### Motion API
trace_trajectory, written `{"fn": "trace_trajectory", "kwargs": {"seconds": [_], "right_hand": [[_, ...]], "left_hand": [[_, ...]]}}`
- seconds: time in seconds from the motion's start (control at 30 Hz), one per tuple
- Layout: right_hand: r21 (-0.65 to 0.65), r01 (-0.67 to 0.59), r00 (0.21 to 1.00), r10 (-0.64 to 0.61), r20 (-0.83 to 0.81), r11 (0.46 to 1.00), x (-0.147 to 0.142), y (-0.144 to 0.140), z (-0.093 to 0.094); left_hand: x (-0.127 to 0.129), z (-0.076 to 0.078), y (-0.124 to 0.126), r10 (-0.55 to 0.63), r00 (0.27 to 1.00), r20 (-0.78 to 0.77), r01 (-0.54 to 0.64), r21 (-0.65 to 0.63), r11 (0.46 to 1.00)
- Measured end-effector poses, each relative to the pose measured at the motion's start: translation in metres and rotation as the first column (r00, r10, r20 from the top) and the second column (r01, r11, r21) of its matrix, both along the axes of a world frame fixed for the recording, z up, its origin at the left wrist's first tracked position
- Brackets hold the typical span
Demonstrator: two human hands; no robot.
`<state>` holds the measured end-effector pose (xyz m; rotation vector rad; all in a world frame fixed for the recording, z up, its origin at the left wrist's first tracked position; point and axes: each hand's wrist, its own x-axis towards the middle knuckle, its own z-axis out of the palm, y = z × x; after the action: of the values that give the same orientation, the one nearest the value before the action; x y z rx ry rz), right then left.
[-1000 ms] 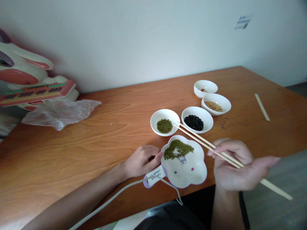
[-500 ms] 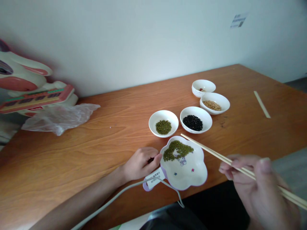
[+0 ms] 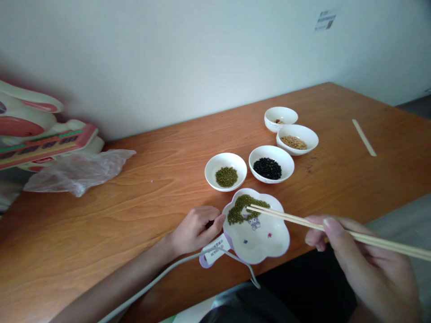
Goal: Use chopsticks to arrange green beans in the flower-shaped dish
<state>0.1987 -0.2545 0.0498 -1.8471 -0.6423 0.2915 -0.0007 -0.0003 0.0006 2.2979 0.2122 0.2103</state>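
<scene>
Right hand: the right hand (image 3: 363, 264) sits at the near right corner, fingers curled and pinched on a pair of wooden chopsticks (image 3: 323, 226), thumb pressed along them
Chopsticks: they slant left and slightly far from the hand, tips close together above the green beans at the far side of the flower-shaped dish (image 3: 269, 242); whether the tips touch the beans cannot be told
Left hand: the left hand (image 3: 197, 229) rests on the wooden table (image 3: 134, 202) in a loose fist, its thumb tip against the left rim of the flower-shaped dish
Flower-shaped dish: white with a lilac edge, at the near edge of the table between the two hands; a heap of mung beans (image 3: 240, 208) lies in its far part, small printed figures on its bare floor
Tag and cord: a white label (image 3: 215, 249) and a grey cord (image 3: 161, 278) lie just near of the left hand
Bowls: four small white bowls stand far of the dish, one with green beans (image 3: 226, 176), one with black beans (image 3: 267, 168), one with pale beans (image 3: 294, 142), and a nearly empty bowl (image 3: 280, 117) farthest
Elsewhere: a clear plastic bag (image 3: 77, 170) and a toy (image 3: 37, 134) at the far left, a loose wooden stick (image 3: 363, 137) at the far right
</scene>
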Motion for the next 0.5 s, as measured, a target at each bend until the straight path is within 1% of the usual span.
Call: {"fn": "trace_trajectory", "kwargs": {"seconds": [0.1,0.2,0.4,0.5], "right_hand": [[0.037,-0.081,0.995,0.083,-0.049,0.996,0.0,0.001,-0.003],[0.041,-0.117,0.993,0.118,-0.029,0.992,0.0,0.003,-0.002],[-0.04,-0.111,0.992,0.114,0.058,0.993,0.0,0.006,0.009],[-0.072,-0.154,0.983,0.161,0.088,0.985,0.0,0.005,0.008]], "left_hand": [[0.0,0.0,0.0,-0.002,1.0,-0.002,0.002,-0.003,1.0],[0.0,0.0,0.0,0.002,1.0,-0.01,-0.002,0.0,1.0],[-0.001,0.001,0.0,-0.004,1.0,-0.008,0.004,-0.001,1.0],[0.0,0.001,0.0,-0.011,1.0,0.004,0.011,0.009,1.0]]}}
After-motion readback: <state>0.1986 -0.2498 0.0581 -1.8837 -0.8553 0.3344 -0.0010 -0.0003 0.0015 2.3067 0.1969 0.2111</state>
